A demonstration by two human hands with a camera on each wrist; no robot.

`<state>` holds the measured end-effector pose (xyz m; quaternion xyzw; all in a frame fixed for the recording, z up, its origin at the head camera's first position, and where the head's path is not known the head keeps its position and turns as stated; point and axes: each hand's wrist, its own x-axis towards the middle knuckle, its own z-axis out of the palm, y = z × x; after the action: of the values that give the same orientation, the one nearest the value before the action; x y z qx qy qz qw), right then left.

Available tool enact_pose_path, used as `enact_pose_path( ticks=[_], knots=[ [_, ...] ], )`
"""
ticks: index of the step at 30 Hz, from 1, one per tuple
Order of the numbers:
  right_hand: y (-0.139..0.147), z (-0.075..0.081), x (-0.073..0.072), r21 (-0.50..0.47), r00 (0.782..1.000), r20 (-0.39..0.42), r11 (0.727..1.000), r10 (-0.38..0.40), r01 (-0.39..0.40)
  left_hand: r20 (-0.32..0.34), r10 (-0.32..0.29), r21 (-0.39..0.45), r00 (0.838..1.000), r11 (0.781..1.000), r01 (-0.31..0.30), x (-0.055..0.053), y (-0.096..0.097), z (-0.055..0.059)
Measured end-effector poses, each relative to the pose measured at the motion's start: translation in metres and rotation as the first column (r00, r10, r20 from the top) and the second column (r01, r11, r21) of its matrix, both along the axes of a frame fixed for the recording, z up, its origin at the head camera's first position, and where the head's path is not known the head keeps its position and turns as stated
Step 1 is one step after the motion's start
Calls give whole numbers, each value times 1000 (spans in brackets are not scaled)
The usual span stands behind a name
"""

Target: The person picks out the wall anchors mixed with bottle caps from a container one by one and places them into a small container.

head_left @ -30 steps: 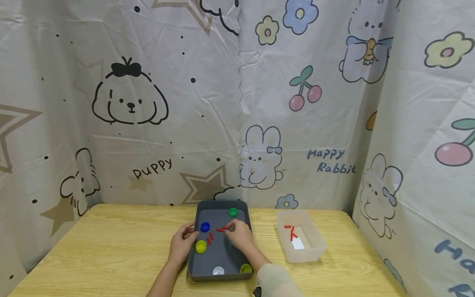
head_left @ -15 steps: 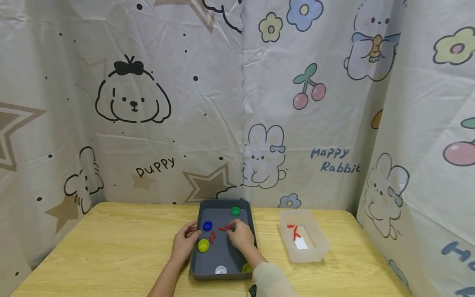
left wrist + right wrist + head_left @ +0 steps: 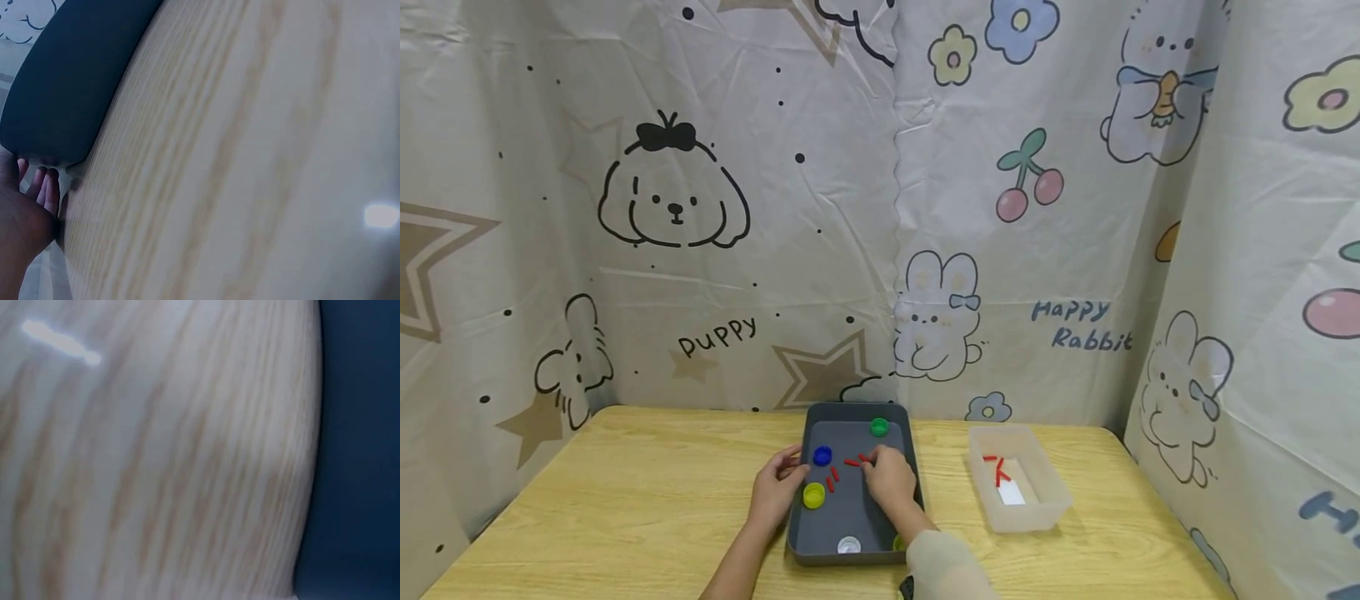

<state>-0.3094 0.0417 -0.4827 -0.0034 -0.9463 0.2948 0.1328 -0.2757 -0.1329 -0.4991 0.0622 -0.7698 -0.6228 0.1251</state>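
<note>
A dark grey tray (image 3: 827, 525) lies on the table. My left hand (image 3: 772, 493) grips its left rim, thumb near the edge; in the left wrist view the fingers (image 3: 51, 185) curl against the tray's outer side. Inside the tray, my right hand (image 3: 891, 479) pinches a small red stick (image 3: 862, 457) at its fingertips, close beside another red stick (image 3: 852, 462). Two more red sticks (image 3: 835, 473) lie between the blue cap (image 3: 822, 456) and the yellow cap (image 3: 814, 496). The right wrist view has only table and tray wall, no hand.
Also in the tray are a green cap (image 3: 879, 427) at the back, a clear cap (image 3: 849, 545) in front and a yellow-green cap (image 3: 898, 543), partly behind the right sleeve. To the right stands a translucent bin (image 3: 1051, 500) holding several red sticks and a white paper.
The head view has turned slightly left, so everything sits further right. My right forearm has shifted a little, covering more of the yellow-green cap. Both hands keep their hold.
</note>
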Motion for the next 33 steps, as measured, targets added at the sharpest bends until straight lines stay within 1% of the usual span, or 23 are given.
enact_pose_path(
  ticks=[5, 8, 13, 15, 20, 25, 28, 33],
  knots=[
    [-1, 0, 1, 14, 999, -15, 999, -33, 33, 2, 7, -2, 1000, 1000, -7, -3, 2, -2],
    [-2, 1, 1, -5, 999, -12, 999, -43, 43, 4, 9, -1, 1000, 1000, -9, -3, 2, -2],
    [-2, 5, 2, -41, 999, 17, 998, -42, 43, 0, 16, -4, 1000, 1000, -16, -2, 2, -1],
    [-2, 7, 3, -49, 999, 19, 998, -36, 37, 2, 17, -6, 1000, 1000, -17, -2, 3, -1],
    [-2, 13, 8, -62, 1000, -12, 998, -16, 15, 8, 19, -9, 1000, 1000, -19, -2, 1, -1],
    [0, 17, 13, -73, 1000, -6, 997, 6, -7, 4, 18, -7, 1000, 1000, -18, -1, 0, 0],
    [2, 18, 14, -68, 1000, -24, 998, 12, -14, 7, 11, -3, 1000, 1000, -11, -1, 0, -1],
    [8, 22, 17, -66, 999, -33, 997, 37, -39, 11, 24, -6, 1000, 1000, -24, -3, 1, -2]
  ],
)
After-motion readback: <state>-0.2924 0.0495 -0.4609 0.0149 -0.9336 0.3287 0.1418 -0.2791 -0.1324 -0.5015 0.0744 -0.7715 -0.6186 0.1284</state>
